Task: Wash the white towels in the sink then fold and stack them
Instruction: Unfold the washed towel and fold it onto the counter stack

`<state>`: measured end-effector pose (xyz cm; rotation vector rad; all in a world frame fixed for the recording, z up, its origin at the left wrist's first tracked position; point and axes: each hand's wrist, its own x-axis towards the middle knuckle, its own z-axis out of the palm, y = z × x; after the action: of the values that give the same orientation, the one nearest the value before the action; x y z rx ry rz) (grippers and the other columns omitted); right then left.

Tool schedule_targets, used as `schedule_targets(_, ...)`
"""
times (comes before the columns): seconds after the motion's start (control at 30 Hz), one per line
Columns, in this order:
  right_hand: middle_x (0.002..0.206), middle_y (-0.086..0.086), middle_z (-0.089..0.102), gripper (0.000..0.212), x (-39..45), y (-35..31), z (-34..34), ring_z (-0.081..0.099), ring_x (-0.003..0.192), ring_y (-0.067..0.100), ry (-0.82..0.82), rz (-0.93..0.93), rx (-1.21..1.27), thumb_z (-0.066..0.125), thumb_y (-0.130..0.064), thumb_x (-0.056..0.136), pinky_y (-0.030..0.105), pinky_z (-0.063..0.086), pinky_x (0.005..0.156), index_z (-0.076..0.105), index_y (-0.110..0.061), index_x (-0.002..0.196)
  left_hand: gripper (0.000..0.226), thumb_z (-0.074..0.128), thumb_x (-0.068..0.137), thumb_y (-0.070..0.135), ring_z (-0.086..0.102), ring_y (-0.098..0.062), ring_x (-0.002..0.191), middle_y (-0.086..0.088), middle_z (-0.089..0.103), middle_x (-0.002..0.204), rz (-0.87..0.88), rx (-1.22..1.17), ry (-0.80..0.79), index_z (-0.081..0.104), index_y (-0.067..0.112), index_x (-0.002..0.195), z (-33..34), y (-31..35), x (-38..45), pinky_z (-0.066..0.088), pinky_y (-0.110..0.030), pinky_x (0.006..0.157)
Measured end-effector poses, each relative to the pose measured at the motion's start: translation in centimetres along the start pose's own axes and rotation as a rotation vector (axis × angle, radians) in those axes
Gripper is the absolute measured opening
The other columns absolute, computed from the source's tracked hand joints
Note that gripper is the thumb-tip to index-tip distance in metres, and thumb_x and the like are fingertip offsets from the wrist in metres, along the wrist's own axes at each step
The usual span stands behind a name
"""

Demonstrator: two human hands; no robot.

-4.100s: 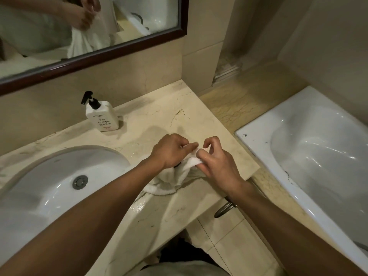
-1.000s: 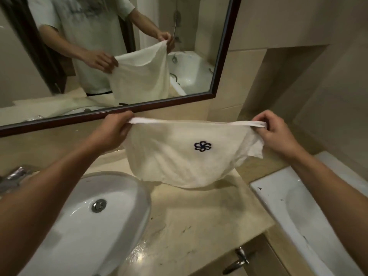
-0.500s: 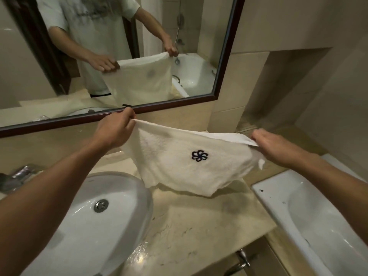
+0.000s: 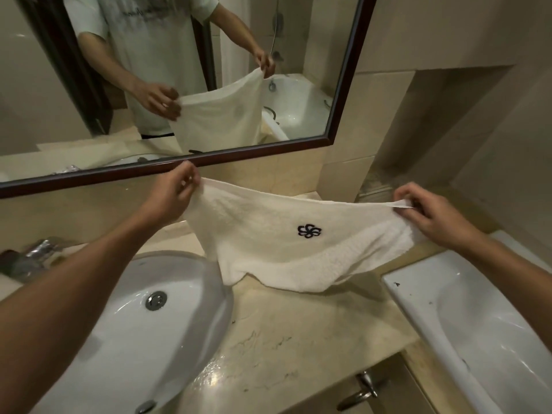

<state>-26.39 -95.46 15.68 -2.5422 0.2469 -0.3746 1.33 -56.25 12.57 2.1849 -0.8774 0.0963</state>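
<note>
Since the frame half a second back, both hands have come lower and the towel's bottom edge now droops onto the countertop; the right hand sits lower than the left, so the top hem slopes down to the right. Left to right: faucet point(image 4: 35, 255), chrome, at the far left behind the basin. Sink point(image 4: 98, 354), white oval bowl with a metal drain point(image 4: 156, 300) at its centre, holding no towel. Left hand point(image 4: 174, 194) raised in front of the mirror frame point(image 4: 179, 167), fingers and thumb pinching the towel's upper left corner. White towel point(image 4: 268, 243) stretched open between the two hands, hanging over the right rim of the sink and the countertop point(image 4: 298, 339); a dark flower-shaped emblem point(image 4: 309, 231) faces the camera near the middle; the lower edge is rumpled and touches the counter. Wet sheen visible on the counter near the sink's front rim. Right hand point(image 4: 433, 216) grips the upper right corner, fingers curled over the hem. Bathtub point(image 4: 418, 294), white, at the far right beside the counter. Cabinet handle point(image 4: 363, 389), metal, below the counter's front edge.
</note>
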Motion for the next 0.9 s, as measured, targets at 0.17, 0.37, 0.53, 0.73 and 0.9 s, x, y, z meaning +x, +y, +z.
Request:
schedule_targets(0.17,0.105,-0.024,0.061,0.048,0.1,-0.7,0.5,0.056,0.098,-0.008,-0.091,-0.032,-0.028,0.058,0.005,0.094,0.011,0.042,0.082,0.058,-0.043,0.1,0.025,0.051,0.099,0.0,0.06,-0.022,0.079,-0.003,0.062,0.094,0.034,0.08,-0.119,0.064,0.013,0.116,1.7,-1.5,-1.5,0.05,-0.035,0.067)
schedule_targets(0.37,0.096,0.0,0.062,0.037,-0.6,0.1,1.8,0.058,0.086,0.014,-0.211,0.084,-0.03,0.051,-0.001,0.098,0.031,0.043,0.069,0.061,-0.034,0.088,0.017,0.049,0.098,0.003,0.056,-0.033,0.08,-0.007,0.059,0.087,-0.063,0.108,-0.177,0.061,0.014,0.1,4.7,-3.5,-3.1,0.039,-0.035,0.067)
schedule_targets(0.53,0.093,0.015,0.061,0.037,-1.0,0.0,2.9,0.053,0.075,0.026,-0.216,0.186,0.104,0.049,-0.003,0.1,0.034,0.04,0.062,0.061,-0.036,0.088,0.019,0.034,0.092,0.026,0.054,-0.032,0.085,-0.009,0.06,0.096,-0.256,0.171,-0.276,0.051,0.019,0.095,7.3,-4.1,-4.9,0.047,-0.043,0.074)
schedule_targets(0.73,0.078,0.001,0.055,0.02,-1.4,-1.2,4.9,0.047,0.061,0.003,-0.171,0.356,0.324,0.049,-0.001,0.1,0.015,0.038,0.05,0.061,-0.014,0.091,0.018,0.037,0.08,0.018,0.052,-0.018,0.064,0.003,0.057,0.065,-0.268,-0.113,-0.196,0.051,0.025,0.071,11.5,-4.8,-9.1,0.039,-0.032,0.061)
schedule_targets(0.9,0.089,0.004,0.063,0.014,-3.3,-0.7,8.5,0.06,0.074,0.009,-0.37,0.444,0.34,0.053,-0.003,0.1,0.019,0.048,0.061,0.064,-0.012,0.099,0.007,0.034,0.072,0.032,0.034,-0.01,0.051,0.008,0.039,0.052,-0.081,-0.125,-0.443,0.035,0.031,0.065,13.4,-5.0,-13.0,0.027,-0.03,0.052)
